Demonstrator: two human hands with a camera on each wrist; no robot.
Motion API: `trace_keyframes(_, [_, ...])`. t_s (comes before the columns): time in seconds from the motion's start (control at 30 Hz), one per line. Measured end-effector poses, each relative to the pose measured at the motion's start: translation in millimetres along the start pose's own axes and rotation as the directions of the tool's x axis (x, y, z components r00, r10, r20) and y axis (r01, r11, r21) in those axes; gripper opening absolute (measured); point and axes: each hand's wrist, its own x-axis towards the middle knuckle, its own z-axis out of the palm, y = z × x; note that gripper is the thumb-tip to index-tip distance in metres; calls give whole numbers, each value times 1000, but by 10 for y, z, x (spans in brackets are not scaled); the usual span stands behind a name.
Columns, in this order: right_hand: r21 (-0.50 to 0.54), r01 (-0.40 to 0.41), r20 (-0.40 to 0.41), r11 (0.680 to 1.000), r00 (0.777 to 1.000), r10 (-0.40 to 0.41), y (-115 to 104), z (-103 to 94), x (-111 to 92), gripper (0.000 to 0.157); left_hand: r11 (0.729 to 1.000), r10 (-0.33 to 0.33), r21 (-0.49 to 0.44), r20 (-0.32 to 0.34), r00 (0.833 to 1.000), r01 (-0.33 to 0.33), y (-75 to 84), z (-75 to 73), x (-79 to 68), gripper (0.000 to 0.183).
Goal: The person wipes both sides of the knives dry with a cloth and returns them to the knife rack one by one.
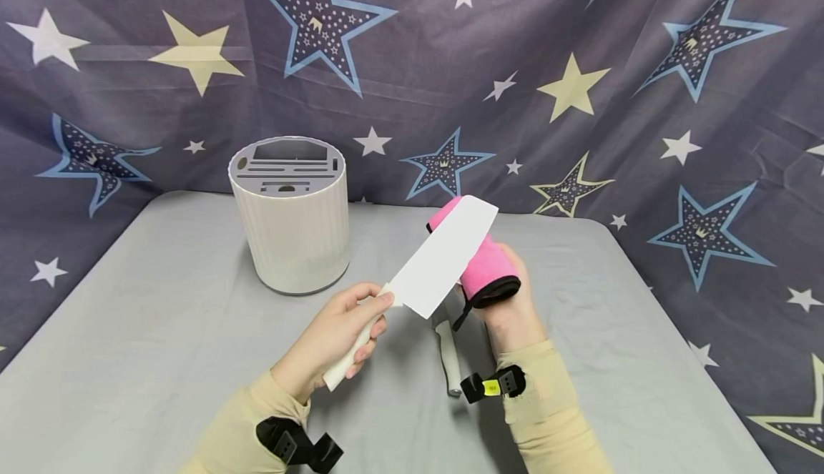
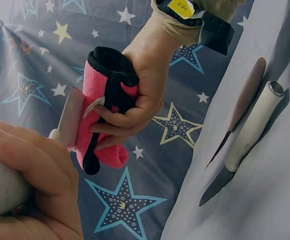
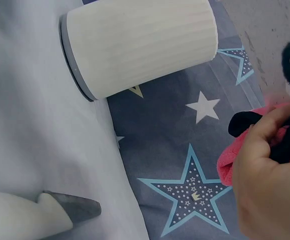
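The left hand [image 1: 337,338] grips the white handle of a cleaver [image 1: 444,256] at frame centre, while the right hand [image 1: 508,302] curls round a rolled pink cloth [image 1: 484,259] pressed against the blade's far face. A second knife [image 1: 448,352] lies on the grey table [image 1: 161,345] just below the hands (its blade is mostly hidden in the head view), and the white knife block [image 1: 291,215] stands well apart at upper left, leaving bare tabletop toward the lower left edge.

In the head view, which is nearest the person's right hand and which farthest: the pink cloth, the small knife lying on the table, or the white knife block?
1. Pink cloth, held in the right hand.
2. Small knife, on the table just left of that wrist.
3. White knife block, far left, at the back of the table.
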Motion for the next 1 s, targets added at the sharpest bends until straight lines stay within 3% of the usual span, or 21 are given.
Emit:
trace_keyframes(0.27, [-102,10,-41,995,999,-14,118,33,-30,32,1000,-7,-20,-22,1000,6,-16,1,32,29])
trace_keyframes(0.57, [-111,-77,-94,991,993,67,223,86,-82,30,999,1,-45,-59,998,-4,-32,20,48,28])
trace_keyframes(1.0, [-194,-113,-94,974,991,96,338,175,-166,34,997,20,-71,-127,992,-29,-24,69,60,28])
